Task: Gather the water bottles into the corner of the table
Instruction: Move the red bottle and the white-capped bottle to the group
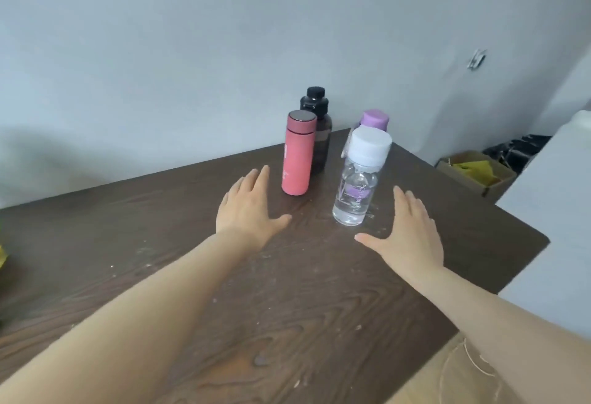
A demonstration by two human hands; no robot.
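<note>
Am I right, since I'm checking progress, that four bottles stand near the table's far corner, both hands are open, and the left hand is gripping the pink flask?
Not quite. The head view shows the left hand open and flat beside the pink flask, not gripping it. The rest holds: the flask, black bottle, purple-capped bottle and clear white-capped bottle stand near the table's far corner, and the right hand is open too.

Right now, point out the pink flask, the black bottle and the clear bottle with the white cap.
pink flask (295,160), head view, middle of its body.
black bottle (315,101), head view, on its black lid.
clear bottle with the white cap (353,197), head view, on its transparent body.
</note>
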